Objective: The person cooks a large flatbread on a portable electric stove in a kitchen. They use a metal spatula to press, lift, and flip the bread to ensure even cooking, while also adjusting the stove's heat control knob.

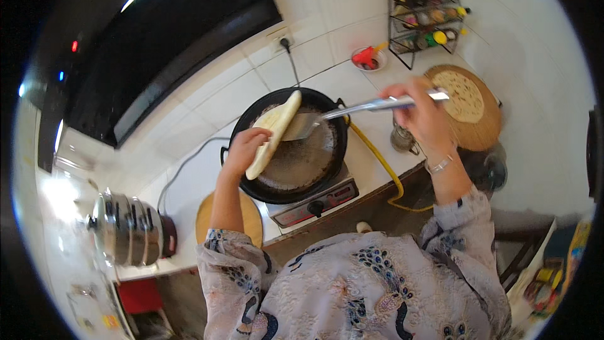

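A pale flatbread stands tilted on edge over the left half of a black two-handled pan. My left hand grips its near left side, fingers on the upper surface. In my right hand is the long metal handle of a spatula, closed round its far end. The spatula's blade reaches over the pan and touches or slips under the flatbread's right side; which of the two I cannot tell. The pan's right half shows a bare, oily bottom. Beneath the pan sits a gas stove with a black knob.
Another flatbread lies on a round wooden board at the right. A second round board is left of the stove. Nearby are a glass jar, a yellow gas hose, a spice rack and a steamer pot.
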The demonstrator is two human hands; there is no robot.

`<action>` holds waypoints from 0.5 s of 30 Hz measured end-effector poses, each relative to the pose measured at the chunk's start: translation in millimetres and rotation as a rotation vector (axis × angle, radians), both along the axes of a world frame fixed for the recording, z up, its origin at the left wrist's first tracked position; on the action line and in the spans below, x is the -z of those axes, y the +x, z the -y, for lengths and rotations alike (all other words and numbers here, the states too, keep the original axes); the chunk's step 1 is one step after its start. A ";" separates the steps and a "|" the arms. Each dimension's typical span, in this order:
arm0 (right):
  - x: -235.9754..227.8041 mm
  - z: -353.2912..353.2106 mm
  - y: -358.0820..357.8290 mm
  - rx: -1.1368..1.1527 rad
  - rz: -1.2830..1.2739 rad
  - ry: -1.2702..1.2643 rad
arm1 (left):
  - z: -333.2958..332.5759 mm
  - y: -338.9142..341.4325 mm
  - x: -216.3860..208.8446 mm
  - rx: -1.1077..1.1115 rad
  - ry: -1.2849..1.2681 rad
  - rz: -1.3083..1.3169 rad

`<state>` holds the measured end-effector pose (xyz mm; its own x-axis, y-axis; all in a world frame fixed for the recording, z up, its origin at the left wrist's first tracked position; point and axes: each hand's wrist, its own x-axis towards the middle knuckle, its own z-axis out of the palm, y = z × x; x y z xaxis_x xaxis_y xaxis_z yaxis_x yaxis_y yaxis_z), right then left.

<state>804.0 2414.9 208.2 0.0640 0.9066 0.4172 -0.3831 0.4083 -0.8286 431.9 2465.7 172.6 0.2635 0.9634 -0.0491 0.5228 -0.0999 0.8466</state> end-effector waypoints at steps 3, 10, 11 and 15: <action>-25.8 -10.5 -16.8 -0.015 0.001 -0.034 | -14.1 -24.9 -15.0 -0.084 -0.064 0.052; -29.2 -8.8 -23.1 -0.014 -0.038 0.014 | -22.6 -32.3 -13.5 -0.063 -0.135 -0.014; -31.1 -6.0 -21.5 -0.009 -0.026 0.005 | -22.0 -35.3 -12.3 -0.088 -0.119 -0.058; -32.6 19.0 4.2 0.060 0.071 -0.083 | -17.8 -54.3 15.4 -0.148 -0.080 -0.176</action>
<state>808.2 2395.9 240.8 0.0923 0.9336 0.3463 -0.2992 0.3577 -0.8846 377.7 2483.5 157.2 0.1006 0.9820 -0.1596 0.6672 0.0524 0.7430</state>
